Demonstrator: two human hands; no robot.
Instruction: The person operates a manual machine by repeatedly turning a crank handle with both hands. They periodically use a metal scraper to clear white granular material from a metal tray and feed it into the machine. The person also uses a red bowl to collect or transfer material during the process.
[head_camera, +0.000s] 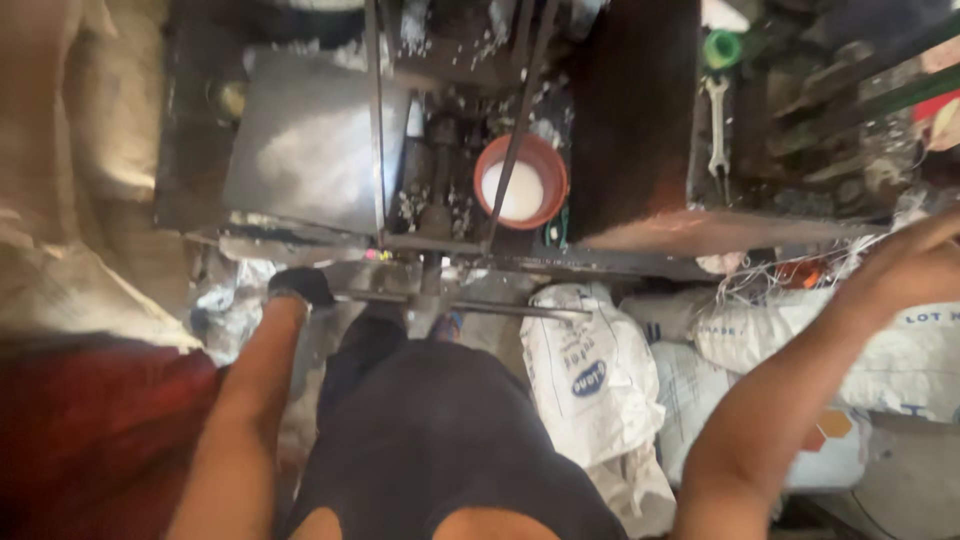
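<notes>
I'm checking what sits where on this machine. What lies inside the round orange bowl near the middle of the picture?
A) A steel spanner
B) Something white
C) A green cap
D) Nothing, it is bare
B: the orange bowl holds something white that fills its bottom, while the spanner and the green cap lie apart from it, to the right on the dark machine top.

White woven sacks (590, 375) with blue oval labels, heaped on the floor at right.
</notes>
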